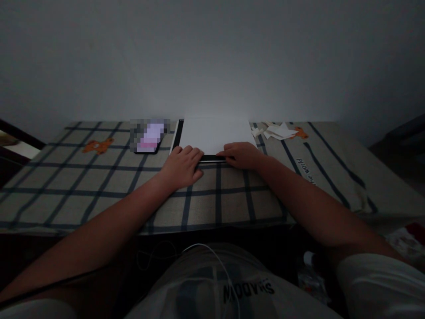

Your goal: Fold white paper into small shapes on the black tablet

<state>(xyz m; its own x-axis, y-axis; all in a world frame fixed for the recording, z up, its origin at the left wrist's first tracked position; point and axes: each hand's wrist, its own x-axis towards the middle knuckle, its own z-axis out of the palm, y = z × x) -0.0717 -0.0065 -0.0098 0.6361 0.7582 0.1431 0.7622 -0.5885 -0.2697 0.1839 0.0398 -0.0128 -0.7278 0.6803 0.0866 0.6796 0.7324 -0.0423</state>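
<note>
White, black-banded panel lies flat on cloth.

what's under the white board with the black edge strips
The white board appears to rest on the checked tablecloth, visible along its front and sides. Anything directly beneath the board is covered and cannot be seen.

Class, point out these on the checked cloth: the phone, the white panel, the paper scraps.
Phone [152, 136]: head view, on its lit screen.
White panel [215, 135]: head view, middle of its pale face.
Paper scraps [281, 131]: head view, on a large white piece.
</note>
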